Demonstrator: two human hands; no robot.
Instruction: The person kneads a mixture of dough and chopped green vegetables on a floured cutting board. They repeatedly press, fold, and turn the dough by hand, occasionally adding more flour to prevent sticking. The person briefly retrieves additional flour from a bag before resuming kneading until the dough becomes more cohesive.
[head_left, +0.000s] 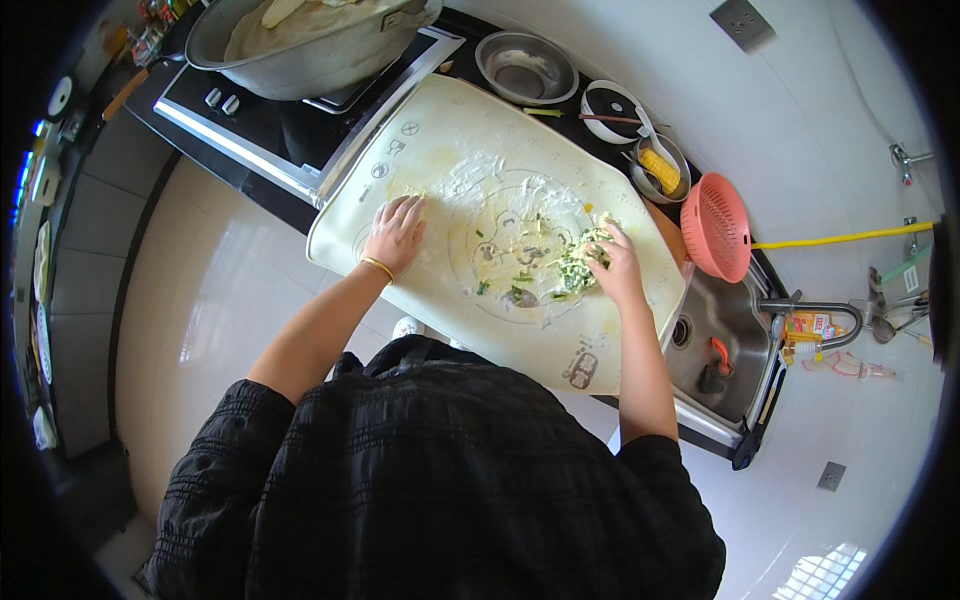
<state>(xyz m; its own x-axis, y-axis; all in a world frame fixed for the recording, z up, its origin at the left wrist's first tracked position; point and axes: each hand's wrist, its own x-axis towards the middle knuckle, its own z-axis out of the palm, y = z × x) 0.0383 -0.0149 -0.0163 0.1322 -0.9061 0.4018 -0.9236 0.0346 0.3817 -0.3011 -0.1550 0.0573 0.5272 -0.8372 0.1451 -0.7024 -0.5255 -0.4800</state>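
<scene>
My right hand (619, 264) grips a loose, crumbly mass of dough mixed with chopped greens (577, 262). It sits toward the right side of a cream silicone pastry mat (420, 285) with printed markings. My left hand (395, 234) lies palm down near the mat's left edge, fingers extended, a gold-coloured bangle at the wrist. Small yellowish dough bits show by its fingertips; whatever is under the palm is hidden. Dry flour (472, 176) is smeared across the upper middle of the mat. Dough scraps and green pieces (523, 277) are scattered between my hands.
A large metal pot (322, 64) with flat dough-like pieces inside stands on the stove (289, 139). Behind the mat are a steel bowl (525, 67), a white bowl (607, 127) and corn (660, 171) in another bowl. A pink colander (715, 229) adjoins the sink (712, 300) at right.
</scene>
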